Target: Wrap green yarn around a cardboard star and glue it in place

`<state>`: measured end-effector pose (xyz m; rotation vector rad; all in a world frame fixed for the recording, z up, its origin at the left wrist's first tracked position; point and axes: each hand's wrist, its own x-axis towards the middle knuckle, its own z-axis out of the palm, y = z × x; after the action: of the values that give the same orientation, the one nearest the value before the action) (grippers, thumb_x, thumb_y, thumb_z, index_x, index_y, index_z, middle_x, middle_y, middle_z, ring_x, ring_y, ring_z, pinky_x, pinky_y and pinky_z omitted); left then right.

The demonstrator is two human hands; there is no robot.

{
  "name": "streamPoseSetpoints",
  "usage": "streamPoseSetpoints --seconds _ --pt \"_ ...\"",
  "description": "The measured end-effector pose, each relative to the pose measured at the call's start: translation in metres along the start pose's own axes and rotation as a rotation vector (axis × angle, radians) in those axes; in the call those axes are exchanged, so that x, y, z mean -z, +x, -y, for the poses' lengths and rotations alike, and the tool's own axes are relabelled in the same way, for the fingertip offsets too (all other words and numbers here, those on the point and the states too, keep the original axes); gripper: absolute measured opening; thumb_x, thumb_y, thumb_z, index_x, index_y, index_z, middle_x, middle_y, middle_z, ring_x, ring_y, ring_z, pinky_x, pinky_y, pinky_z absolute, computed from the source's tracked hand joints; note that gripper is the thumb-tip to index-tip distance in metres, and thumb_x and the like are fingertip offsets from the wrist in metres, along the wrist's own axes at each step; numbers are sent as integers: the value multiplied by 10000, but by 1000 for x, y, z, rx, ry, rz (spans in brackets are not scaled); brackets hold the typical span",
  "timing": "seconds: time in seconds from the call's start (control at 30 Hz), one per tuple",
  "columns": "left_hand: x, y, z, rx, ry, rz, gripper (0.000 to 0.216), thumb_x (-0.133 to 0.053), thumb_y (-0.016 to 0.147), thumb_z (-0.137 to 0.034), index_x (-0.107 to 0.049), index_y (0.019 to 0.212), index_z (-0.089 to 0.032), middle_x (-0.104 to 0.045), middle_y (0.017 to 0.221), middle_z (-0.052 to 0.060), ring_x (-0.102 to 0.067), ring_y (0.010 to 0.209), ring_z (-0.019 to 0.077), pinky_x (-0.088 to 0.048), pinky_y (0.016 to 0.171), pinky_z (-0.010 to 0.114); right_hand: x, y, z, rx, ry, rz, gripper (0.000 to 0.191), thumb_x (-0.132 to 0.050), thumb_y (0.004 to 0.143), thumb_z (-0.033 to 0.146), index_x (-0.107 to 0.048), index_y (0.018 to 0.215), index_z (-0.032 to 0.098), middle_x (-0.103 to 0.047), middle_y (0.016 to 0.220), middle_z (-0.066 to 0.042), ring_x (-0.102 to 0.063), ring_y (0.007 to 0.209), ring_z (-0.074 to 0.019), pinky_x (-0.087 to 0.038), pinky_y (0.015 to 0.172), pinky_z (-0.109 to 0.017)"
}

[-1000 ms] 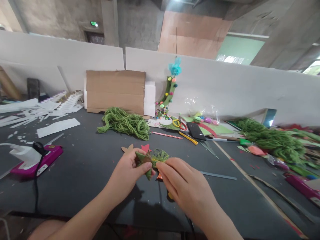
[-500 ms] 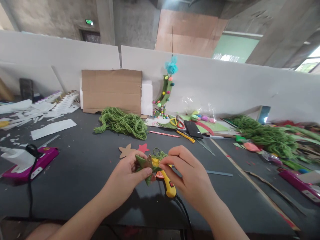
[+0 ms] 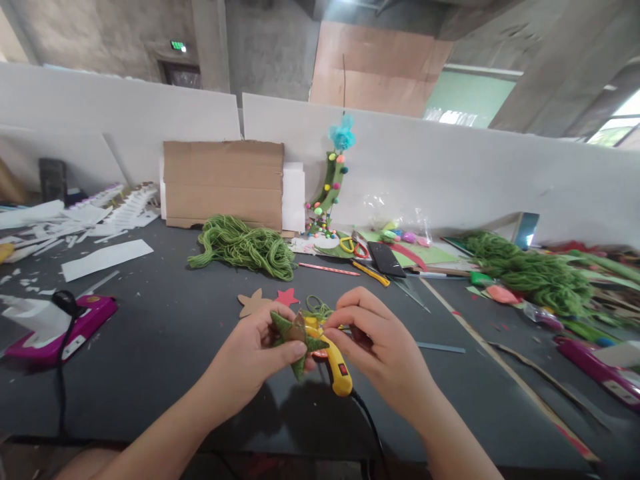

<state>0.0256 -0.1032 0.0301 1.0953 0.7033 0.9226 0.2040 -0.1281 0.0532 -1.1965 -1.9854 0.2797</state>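
Note:
My left hand (image 3: 255, 353) is closed on a star (image 3: 286, 327) partly wrapped in green yarn, with brown cardboard bare at its middle. The thumb presses on its near face. Just right of the star, my right hand (image 3: 376, 337) has thumb and forefinger pinched together; whatever lies between them is too small to make out. Under and behind the star is a yellow glue gun (image 3: 340, 370), its black cord running toward the table's front edge. Loose green yarn (image 3: 317, 305) curls behind the hands. Beyond my left hand lie a brown cardboard star (image 3: 251, 301) and a red star (image 3: 287, 296).
A green yarn heap (image 3: 245, 247) lies before a cardboard sheet (image 3: 223, 183). Scissors (image 3: 360, 247), a yellow cutter (image 3: 371, 273) and a phone (image 3: 386, 259) sit farther back. Magenta power strips (image 3: 95, 320) stand at both sides. A decorated green crescent (image 3: 330, 187) rises at the back.
My right hand has drawn slightly right, away from the star. The star has turned a little in my left hand, and one green point now shows in front of the glue gun.

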Motion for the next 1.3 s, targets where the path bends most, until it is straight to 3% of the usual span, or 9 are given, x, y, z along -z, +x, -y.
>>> streamPoseSetpoints --seconds 0.2,0.43,0.63,0.8,0.97,1.07,1.17,1.3 --pt "2 -1 2 -8 -43 54 175 -682 676 -151 -539 763 -204 -660 640 -17 -644 580 161 -479 603 285 -6 2 0 -133 230 20 122 -556 804 187 -617 699 191 -502 747 -2 -462 564 -99 -396 470 -203" --pt "3 0 10 -109 -63 -83 189 -697 688 -188 -536 788 -188 -641 690 -28 -627 605 133 -493 637 270 -32 -3 0 -242 468 -20 146 -565 795 185 -572 649 178 -521 703 1 -527 614 -128 -426 544 -243" --pt "1 -1 11 -196 85 -278 159 -664 703 -213 -517 756 -187 -598 644 -35 -578 629 128 -464 643 240 -38 -7 10 -95 166 -133 152 -537 825 148 -624 706 186 -557 714 -18 -527 625 -134 -414 543 -233" --pt "-1 -2 4 -230 376 -400 112 -642 687 -207 -537 717 -183 -568 639 -37 -536 604 122 -430 591 223 -39 -11 12 68 -135 -97 166 -462 857 131 -619 815 167 -570 754 -48 -531 646 -148 -428 586 -251" --pt "-1 -3 4 -165 398 -270 99 -595 705 -157 -511 737 -199 -613 631 -41 -600 623 142 -443 609 241 -28 -10 12 172 -339 -12 210 -419 882 150 -613 802 158 -569 737 -51 -517 599 -140 -403 540 -240" --pt "0 -2 4 -129 322 -149 113 -596 711 -142 -509 753 -202 -621 617 -45 -607 603 136 -451 610 245 -17 -6 11 164 -273 25 200 -427 889 161 -611 811 166 -575 764 -46 -527 641 -135 -407 584 -238" --pt "1 -2 3 -64 202 -16 122 -610 717 -141 -513 763 -199 -633 623 -39 -620 590 134 -463 605 251 -6 -1 7 33 -24 98 147 -492 862 176 -620 791 185 -569 770 -21 -530 673 -125 -402 609 -227" --pt "-1 -4 1 30 27 131 147 -648 697 -140 -517 747 -186 -626 610 -33 -633 552 145 -477 568 263 -3 2 -2 -320 445 266 112 -591 773 211 -622 669 185 -565 661 17 -500 585 -107 -375 542 -222"
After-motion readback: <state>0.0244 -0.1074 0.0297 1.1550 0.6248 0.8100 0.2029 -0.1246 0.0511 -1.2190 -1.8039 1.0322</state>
